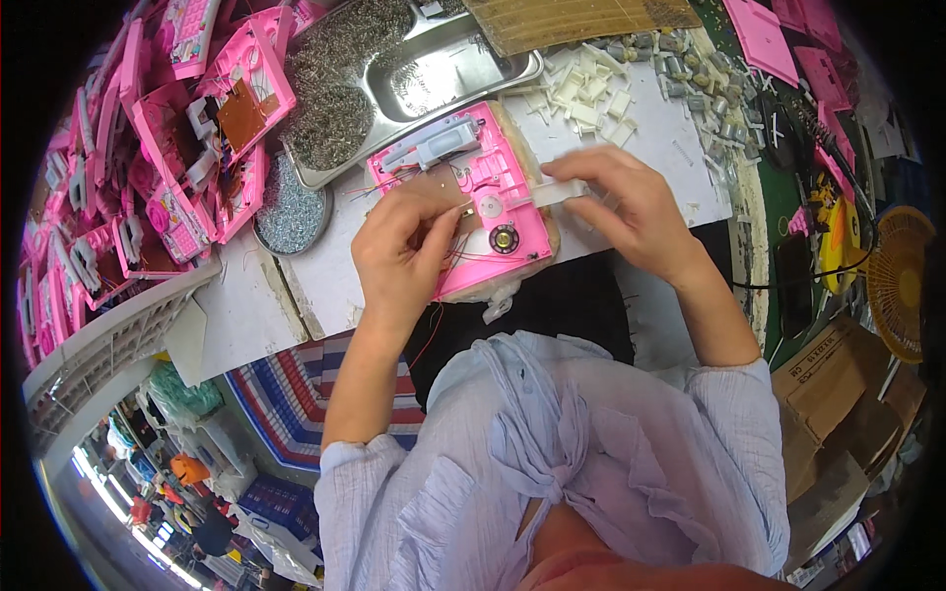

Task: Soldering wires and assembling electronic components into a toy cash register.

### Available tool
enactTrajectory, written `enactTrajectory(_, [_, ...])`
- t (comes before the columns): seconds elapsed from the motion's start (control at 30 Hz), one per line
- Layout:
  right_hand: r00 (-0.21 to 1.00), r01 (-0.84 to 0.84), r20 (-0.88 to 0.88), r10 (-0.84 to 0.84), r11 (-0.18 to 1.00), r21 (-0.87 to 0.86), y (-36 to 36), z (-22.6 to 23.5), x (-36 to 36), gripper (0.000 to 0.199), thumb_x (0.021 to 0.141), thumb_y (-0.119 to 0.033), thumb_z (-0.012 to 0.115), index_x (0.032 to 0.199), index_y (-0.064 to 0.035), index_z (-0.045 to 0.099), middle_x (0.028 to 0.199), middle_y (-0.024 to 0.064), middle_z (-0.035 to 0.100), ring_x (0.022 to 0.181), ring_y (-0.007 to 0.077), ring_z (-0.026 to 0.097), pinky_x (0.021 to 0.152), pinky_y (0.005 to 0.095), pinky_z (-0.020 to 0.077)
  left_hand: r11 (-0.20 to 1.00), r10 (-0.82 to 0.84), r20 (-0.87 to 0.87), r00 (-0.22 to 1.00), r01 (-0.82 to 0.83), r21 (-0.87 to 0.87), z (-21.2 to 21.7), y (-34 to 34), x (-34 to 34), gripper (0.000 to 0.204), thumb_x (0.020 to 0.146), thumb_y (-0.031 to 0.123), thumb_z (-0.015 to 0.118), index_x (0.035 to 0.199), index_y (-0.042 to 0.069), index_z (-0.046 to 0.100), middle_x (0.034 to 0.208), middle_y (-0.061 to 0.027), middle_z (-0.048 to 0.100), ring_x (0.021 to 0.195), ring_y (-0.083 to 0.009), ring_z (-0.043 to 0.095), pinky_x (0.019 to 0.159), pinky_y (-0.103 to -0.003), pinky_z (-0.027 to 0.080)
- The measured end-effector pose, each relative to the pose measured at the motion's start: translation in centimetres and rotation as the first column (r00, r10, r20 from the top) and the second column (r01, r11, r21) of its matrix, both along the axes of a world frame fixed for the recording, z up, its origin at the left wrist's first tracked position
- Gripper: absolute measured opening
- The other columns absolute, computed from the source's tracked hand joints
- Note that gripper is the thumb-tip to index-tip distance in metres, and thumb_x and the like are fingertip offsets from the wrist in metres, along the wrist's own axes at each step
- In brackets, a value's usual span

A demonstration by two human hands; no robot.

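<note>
In front of me lies an opened pink plastic toy housing (532, 233) with a grey plastic part, thin red wires, a small white disc and a round black speaker (504, 238) inside. My left hand (399, 241) rests over its left side, thumb and fingers pinched together near the middle; what they hold is too small to make out. At the right edge of the housing, my right hand (631, 207) grips a white plastic piece (558, 192) between thumb and fingers, its left end over the housing. The right fingertips are slightly blurred.
Behind the housing stands a metal tray (448, 87) with many small metal springs. White plastic parts (591, 91) and small grey motors (705, 84) lie at the back right. Pink housings (177, 128) are piled at left, beside a round bowl of small screws (292, 209). A yellow fan (897, 281) stands right.
</note>
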State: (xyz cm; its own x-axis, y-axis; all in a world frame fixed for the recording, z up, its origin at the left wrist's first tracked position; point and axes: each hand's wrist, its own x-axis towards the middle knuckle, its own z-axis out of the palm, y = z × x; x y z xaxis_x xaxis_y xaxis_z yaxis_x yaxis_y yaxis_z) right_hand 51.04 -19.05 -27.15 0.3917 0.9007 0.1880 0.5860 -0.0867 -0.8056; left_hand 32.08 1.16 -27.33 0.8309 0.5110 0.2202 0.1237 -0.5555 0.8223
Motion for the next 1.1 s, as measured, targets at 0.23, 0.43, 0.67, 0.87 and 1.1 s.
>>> enactTrajectory(0.23, [0.898,-0.173,0.423,0.122,0.981,0.084,3.7,0.2,0.0,0.032,0.075,-0.011,0.079,0.106,-0.009,0.071,0.103,0.0074,0.065,0.097,0.0303,0.058,0.084,0.0405,0.0502,0.989,0.116,0.115,0.987,-0.126,0.084,-2.2,-0.9,-1.0,0.013,0.08,0.0,0.081,0.084,0.002,0.069,0.079,-0.0068,0.063,0.067,-0.0168,0.056,0.06,-0.029,0.045])
enactTrajectory(0.43, [0.845,-0.318,0.482,0.231,0.942,0.107,5.4,-0.2,0.1,0.029,0.076,-0.011,0.079,0.104,-0.0082,0.071,0.104,0.0065,0.066,0.095,0.0283,0.059,0.083,0.0394,0.0497,0.985,0.126,0.135,0.983,-0.14,0.104,-3.0,-0.9,-1.0,0.015,0.079,0.001,0.082,0.085,0.005,0.068,0.077,-0.0056,0.063,0.065,-0.0173,0.056,0.062,-0.031,0.041])
enactTrajectory(0.67, [0.962,-0.243,0.179,0.207,0.946,0.213,5.3,-4.0,0.0,0.019,0.078,-0.013,0.08,0.096,-0.0099,0.072,0.102,0.0044,0.068,0.096,0.0258,0.06,0.081,0.0384,0.0481,0.981,0.053,0.197,0.979,-0.088,0.175,-3.7,-0.5,-0.5,0.019,0.078,0.003,0.083,0.085,0.007,0.067,0.078,-0.0046,0.064,0.064,-0.0192,0.057,0.065,-0.032,0.039])
enactTrajectory(0.87, [0.848,-0.211,0.485,0.211,0.976,-0.056,5.2,-1.6,-1.6,0.023,0.077,-0.016,0.078,0.099,-0.0116,0.074,0.106,0.0034,0.067,0.104,0.0266,0.06,0.085,0.0401,0.0485,0.933,-0.172,0.068,0.983,0.141,0.332,-2.5,0.0,-0.8,0.034,0.077,0.017,0.084,0.108,0.011,0.072,0.101,-0.0088,0.063,0.085,-0.0253,0.06,0.078,-0.039,0.043])
enactTrajectory(1.1, [0.767,0.485,0.409,-0.495,0.864,0.136,-4.7,-1.4,5.5,0.027,0.078,-0.007,0.07,0.105,-0.009,0.074,0.106,0.0131,0.068,0.104,0.0353,0.059,0.092,0.0448,0.0497,0.789,-0.263,-0.295,0.919,0.381,0.483,-0.7,0.4,-0.6,0.044,0.079,0.03,0.082,0.12,0.016,0.072,0.114,-0.0111,0.059,0.103,-0.0279,0.056,0.089,-0.044,0.04])
